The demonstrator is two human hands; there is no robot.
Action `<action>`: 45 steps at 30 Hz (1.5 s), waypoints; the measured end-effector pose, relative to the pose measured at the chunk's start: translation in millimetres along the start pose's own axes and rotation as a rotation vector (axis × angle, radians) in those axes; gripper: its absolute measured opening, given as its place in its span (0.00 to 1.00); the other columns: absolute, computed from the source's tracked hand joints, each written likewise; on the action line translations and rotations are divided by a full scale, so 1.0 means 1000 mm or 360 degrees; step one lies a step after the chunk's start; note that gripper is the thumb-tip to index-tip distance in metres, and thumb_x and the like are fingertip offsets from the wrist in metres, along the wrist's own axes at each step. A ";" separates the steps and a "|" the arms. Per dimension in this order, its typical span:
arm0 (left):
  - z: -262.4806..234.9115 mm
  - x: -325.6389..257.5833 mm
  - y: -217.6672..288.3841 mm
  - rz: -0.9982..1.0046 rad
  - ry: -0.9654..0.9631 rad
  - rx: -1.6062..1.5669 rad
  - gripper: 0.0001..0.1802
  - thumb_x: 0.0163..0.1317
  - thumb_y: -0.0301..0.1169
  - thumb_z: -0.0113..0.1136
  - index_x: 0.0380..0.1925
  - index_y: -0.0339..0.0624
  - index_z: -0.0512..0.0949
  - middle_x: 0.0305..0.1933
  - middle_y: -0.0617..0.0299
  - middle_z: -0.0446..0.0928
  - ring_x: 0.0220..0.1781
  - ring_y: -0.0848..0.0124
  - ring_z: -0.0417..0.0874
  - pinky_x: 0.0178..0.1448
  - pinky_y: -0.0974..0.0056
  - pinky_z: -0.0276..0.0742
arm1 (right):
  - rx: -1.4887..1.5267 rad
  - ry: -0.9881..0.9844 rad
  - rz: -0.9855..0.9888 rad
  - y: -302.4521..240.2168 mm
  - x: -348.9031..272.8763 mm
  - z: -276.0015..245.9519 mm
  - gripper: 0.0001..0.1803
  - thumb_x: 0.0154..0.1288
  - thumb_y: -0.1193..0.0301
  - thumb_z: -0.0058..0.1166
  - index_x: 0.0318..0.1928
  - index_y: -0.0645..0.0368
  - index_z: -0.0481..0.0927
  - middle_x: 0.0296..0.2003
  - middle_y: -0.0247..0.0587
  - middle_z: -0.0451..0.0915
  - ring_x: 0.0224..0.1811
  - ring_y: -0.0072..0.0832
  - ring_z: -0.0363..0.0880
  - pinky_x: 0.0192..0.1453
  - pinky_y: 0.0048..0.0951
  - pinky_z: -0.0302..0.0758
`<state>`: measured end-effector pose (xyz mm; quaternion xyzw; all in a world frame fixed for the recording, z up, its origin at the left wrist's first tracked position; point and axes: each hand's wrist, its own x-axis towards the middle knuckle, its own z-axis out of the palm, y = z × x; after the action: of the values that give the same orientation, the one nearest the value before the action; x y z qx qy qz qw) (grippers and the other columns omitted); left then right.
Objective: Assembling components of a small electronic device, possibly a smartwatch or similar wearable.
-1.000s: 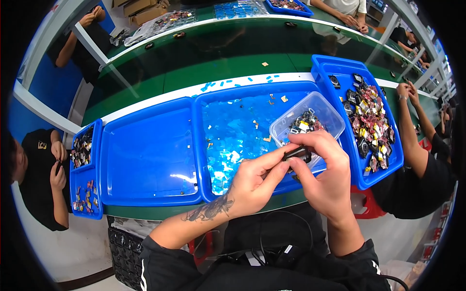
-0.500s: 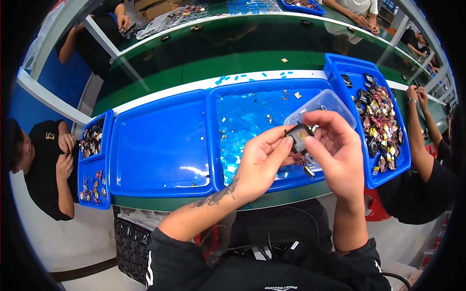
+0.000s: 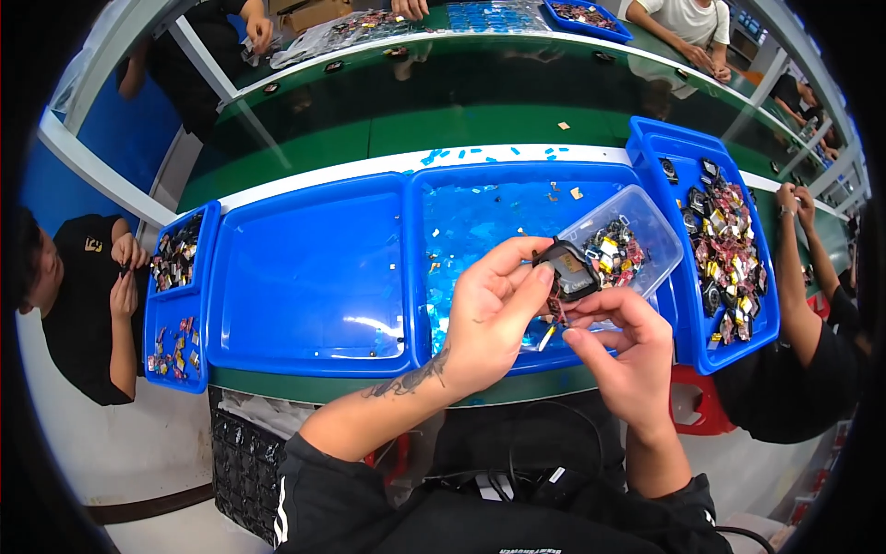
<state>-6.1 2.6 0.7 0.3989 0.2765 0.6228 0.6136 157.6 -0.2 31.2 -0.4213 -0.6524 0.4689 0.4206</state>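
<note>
My left hand [image 3: 487, 319] grips a small black watch-like casing [image 3: 572, 270] between thumb and fingers, above a blue tray. From its lower edge hang thin reddish wires [image 3: 555, 307] with a small yellow-and-white part [image 3: 548, 334] below them. Just under the casing, my right hand [image 3: 635, 355] is closed in a pinch at these wires, thumb and forefinger nearly together. Beyond the hands a clear plastic box [image 3: 657, 261] holds a heap of small parts with red, yellow and white bits. It lies tilted across the tray's right side.
Blue film pieces cover the middle tray [image 3: 471, 198]. A plain blue tray [image 3: 305, 277] adjoins it on the left, then a divided tray [image 3: 175, 300] of parts. Another blue tray [image 3: 688, 148], heaped with casings, stands right. People work on both sides and across the green table [image 3: 314, 143].
My right hand has moved down from the casing's side to the wires below it. The clear box and its heap now show more fully. The whole view has shifted slightly.
</note>
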 end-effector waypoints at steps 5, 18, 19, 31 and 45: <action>0.003 -0.002 0.000 0.0087 0.0030 0.0051 0.15 0.73 0.24 0.42 0.57 0.36 0.67 0.54 0.41 0.77 0.58 0.55 0.79 0.60 0.56 0.78 | 0.0184 0.0029 0.0052 0.006 -0.001 0.006 0.10 0.59 0.82 0.62 0.40 0.70 0.77 0.39 0.42 0.80 0.39 0.22 0.81 0.39 0.22 0.83; 0.006 -0.002 0.012 -0.0022 0.0041 0.0712 0.12 0.70 0.23 0.49 0.52 0.36 0.65 0.40 0.55 0.82 0.41 0.78 0.80 0.46 0.72 0.75 | -0.0124 0.0242 -0.0281 -0.012 0.011 -0.003 0.06 0.63 0.84 0.55 0.40 0.71 0.77 0.33 0.40 0.78 0.35 0.19 0.79 0.35 0.20 0.81; 0.006 -0.002 0.013 -0.0083 0.0005 0.0708 0.13 0.70 0.23 0.49 0.52 0.36 0.65 0.40 0.55 0.82 0.41 0.78 0.80 0.46 0.72 0.75 | -0.0137 0.0228 -0.0241 -0.015 0.013 -0.005 0.06 0.62 0.84 0.56 0.40 0.71 0.77 0.32 0.39 0.78 0.33 0.19 0.79 0.34 0.20 0.81; 0.011 -0.002 0.019 -0.0262 -0.0178 0.0274 0.25 0.64 0.19 0.57 0.59 0.40 0.61 0.50 0.50 0.79 0.51 0.72 0.81 0.53 0.68 0.78 | -0.0494 0.0366 -0.0449 -0.009 0.013 -0.010 0.06 0.58 0.84 0.60 0.37 0.68 0.79 0.30 0.40 0.81 0.28 0.19 0.82 0.32 0.19 0.79; 0.005 0.004 0.013 -0.0343 -0.0135 0.0141 0.19 0.64 0.20 0.57 0.54 0.37 0.66 0.46 0.50 0.81 0.48 0.71 0.83 0.51 0.69 0.80 | -0.0229 0.0335 -0.0291 -0.010 0.002 -0.009 0.11 0.56 0.86 0.60 0.41 0.71 0.79 0.34 0.44 0.81 0.35 0.23 0.84 0.37 0.20 0.82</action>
<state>-8.6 5.0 14.7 0.4195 0.3188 0.5230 0.6700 163.5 2.0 42.8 -0.4362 -0.6723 0.3339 0.4963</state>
